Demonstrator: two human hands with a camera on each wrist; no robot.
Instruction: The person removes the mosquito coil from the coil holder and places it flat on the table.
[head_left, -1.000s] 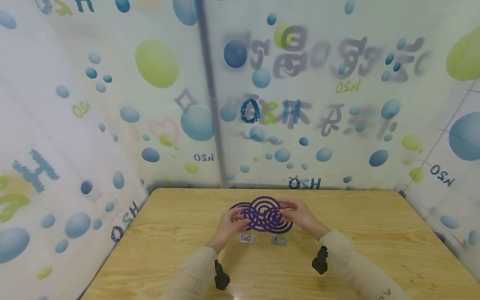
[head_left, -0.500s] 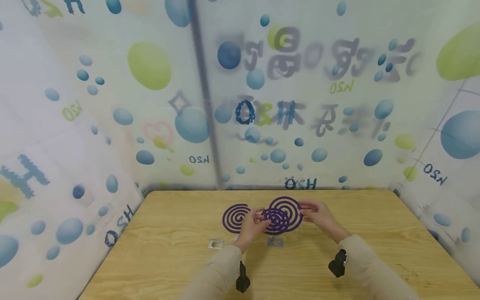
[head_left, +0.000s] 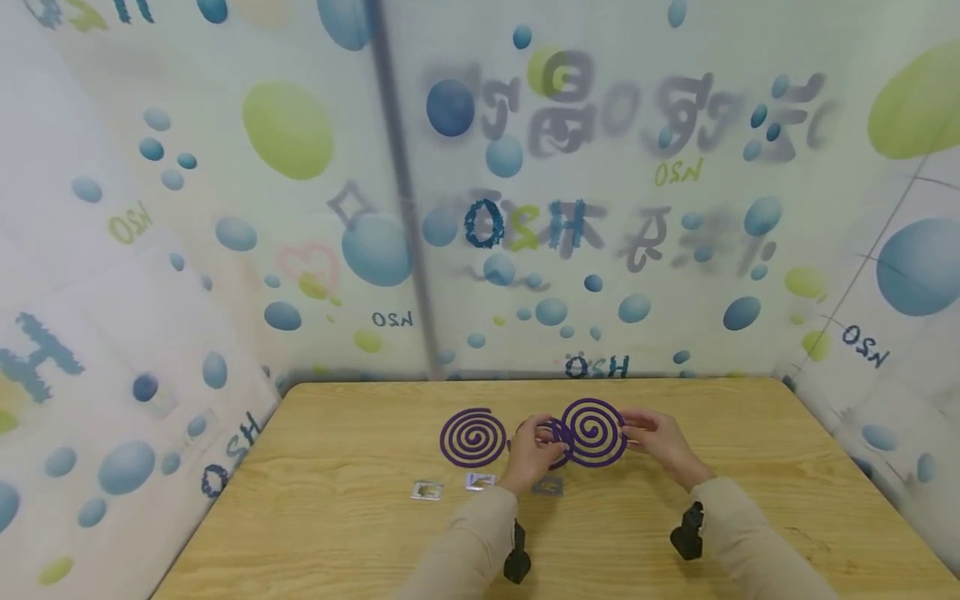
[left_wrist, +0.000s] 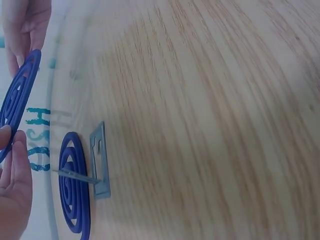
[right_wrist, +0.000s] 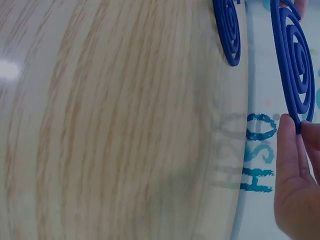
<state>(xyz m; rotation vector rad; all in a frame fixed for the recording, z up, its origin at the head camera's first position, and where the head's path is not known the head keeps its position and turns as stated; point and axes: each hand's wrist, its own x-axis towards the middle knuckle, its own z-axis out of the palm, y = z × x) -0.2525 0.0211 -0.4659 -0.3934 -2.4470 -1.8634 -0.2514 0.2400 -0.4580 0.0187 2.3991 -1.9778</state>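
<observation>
Both hands hold one purple mosquito coil (head_left: 592, 432) tilted up above the table. My left hand (head_left: 531, 458) pinches its left edge, and my right hand (head_left: 663, 443) pinches the right edge between thumb and fingers, as the right wrist view also shows. Beneath the left hand a second coil (left_wrist: 75, 200) lies on the wood, partly covered in the head view. Beside it is a thin metal coil stand (left_wrist: 102, 165) with a raised prong. A third coil (head_left: 474, 437) lies flat to the left.
Two more metal stands, a left one (head_left: 427, 490) and a middle one (head_left: 480, 482), lie in front of the coils. The wooden table (head_left: 337, 533) meets a printed wall (head_left: 510, 333) at its back edge.
Both hands have moved right with the held coil, away from the left coil, which now lies fully in sight. The left and middle stands have come into view from behind the left arm.
</observation>
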